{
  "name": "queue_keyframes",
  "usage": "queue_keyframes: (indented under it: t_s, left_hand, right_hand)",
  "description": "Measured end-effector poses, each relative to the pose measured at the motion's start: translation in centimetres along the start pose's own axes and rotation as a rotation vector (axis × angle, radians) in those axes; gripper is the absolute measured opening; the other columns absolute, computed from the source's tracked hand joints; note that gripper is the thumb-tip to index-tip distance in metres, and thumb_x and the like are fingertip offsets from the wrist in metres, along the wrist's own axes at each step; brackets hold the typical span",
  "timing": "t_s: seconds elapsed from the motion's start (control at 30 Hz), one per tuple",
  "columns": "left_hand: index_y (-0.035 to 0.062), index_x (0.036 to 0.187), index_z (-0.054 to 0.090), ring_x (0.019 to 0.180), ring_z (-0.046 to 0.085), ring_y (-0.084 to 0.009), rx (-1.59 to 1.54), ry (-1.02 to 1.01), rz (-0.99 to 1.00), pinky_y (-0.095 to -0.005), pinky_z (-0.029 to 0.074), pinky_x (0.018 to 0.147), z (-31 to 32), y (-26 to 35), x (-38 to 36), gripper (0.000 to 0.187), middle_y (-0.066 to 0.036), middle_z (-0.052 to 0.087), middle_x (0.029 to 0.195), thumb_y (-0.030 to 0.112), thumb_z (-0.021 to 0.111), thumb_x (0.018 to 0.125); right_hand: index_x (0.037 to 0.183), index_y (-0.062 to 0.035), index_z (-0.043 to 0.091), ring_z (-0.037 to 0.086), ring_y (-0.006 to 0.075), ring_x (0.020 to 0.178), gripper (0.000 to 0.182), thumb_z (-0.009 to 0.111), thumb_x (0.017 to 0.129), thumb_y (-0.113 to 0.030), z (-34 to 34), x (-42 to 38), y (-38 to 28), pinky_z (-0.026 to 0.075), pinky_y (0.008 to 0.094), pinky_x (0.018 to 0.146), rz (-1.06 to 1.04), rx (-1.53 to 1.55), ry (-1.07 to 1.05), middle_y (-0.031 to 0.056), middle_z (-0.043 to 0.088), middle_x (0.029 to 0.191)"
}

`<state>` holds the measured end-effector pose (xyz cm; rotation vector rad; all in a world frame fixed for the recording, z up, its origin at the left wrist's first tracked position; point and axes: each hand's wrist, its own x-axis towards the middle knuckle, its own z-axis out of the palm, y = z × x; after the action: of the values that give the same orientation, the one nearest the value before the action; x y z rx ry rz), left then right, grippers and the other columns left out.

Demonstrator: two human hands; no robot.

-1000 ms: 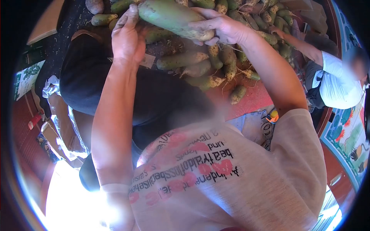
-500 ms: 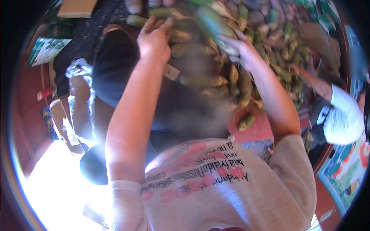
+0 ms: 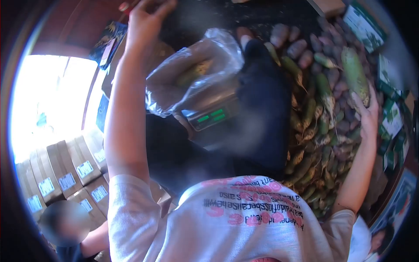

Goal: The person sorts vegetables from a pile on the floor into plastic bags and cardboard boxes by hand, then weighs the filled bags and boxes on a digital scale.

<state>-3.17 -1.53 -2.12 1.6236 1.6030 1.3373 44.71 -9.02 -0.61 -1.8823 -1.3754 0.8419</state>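
Right grip [image 3: 367,109] clasps a green radish [image 3: 354,70] right of the scale [image 3: 211,117]; left grip [image 3: 146,22] unclear, open or closed; dark-trousered leg [image 3: 267,107] separates scale and radish pile [image 3: 324,89].

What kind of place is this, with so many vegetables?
It's probably a packing room or shop storeroom for vegetables. There's a big heap of long green vegetables, a scale with glowing green numbers, and rows of labelled cardboard boxes.

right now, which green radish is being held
The rightmost green radish, its lower end gripped by the right hand; it looks thicker than the other green radishes, which lie loose beside it.
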Motion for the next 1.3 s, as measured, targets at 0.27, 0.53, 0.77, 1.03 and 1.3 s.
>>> queue_keyframes:
  t_s: [0.27,0.53,0.77,1.03,1.3]
  left_hand:
    - [0.0096,0.107,0.065,0.094,0.062,-0.0301,0.701,-0.497,-0.082,-0.0372,0.048,0.085,-4.6,-8.2,-4.5,0.036,-0.015,0.066,0.098,0.020,0.070,0.073]
    - [0.0103,0.088,0.068,0.089,0.063,-0.0286,0.951,-0.508,-0.161,-0.0399,0.046,0.085,-5.3,-7.8,-5.4,0.016,-0.013,0.066,0.084,0.016,0.067,0.074]
    - [0.0106,0.085,0.068,0.084,0.064,-0.0296,0.927,-0.467,-0.135,-0.0399,0.048,0.081,-5.6,-7.5,-5.7,0.011,-0.014,0.066,0.081,0.012,0.063,0.075]
    - [0.0157,0.099,0.068,0.083,0.064,-0.0318,0.891,-0.384,-0.133,-0.0409,0.051,0.076,-7.0,-8.8,-5.8,0.021,-0.015,0.066,0.084,0.015,0.063,0.079]
    - [-0.0041,0.083,0.068,0.074,0.065,-0.0225,0.642,0.063,-0.110,-0.0340,0.050,0.070,-4.6,0.9,-8.0,0.024,-0.015,0.067,0.078,0.019,0.066,0.077]
  right_hand:
    - [0.125,-0.0078,0.050,0.057,0.0274,0.107,0.064,0.073,0.065,-0.009,17.1,1.9,-17.5,0.045,0.0358,0.091,-0.887,-0.499,-0.730,0.0155,0.057,0.119]
    - [0.128,-0.0120,0.047,0.056,0.0363,0.104,0.061,0.067,0.071,-0.024,36.7,0.6,-15.3,0.046,0.0436,0.088,-0.835,-1.047,-1.191,0.0177,0.056,0.112]
    - [0.132,-0.0209,0.045,0.045,0.0376,0.119,0.059,0.061,0.076,-0.011,42.9,3.0,-5.2,0.036,0.0425,0.102,-1.189,-0.928,-1.152,0.0183,0.048,0.127]
    - [0.122,-0.0064,0.054,0.057,0.0250,0.105,0.045,0.060,0.078,-0.005,33.9,3.7,-12.8,0.043,0.0343,0.093,-0.956,-0.472,-1.088,0.0127,0.061,0.110]
    - [0.112,0.0015,0.059,0.059,0.0110,0.088,0.028,0.060,0.088,-0.013,11.7,6.6,-7.1,0.046,0.0226,0.078,-0.562,-0.179,-0.254,0.0069,0.064,0.095]
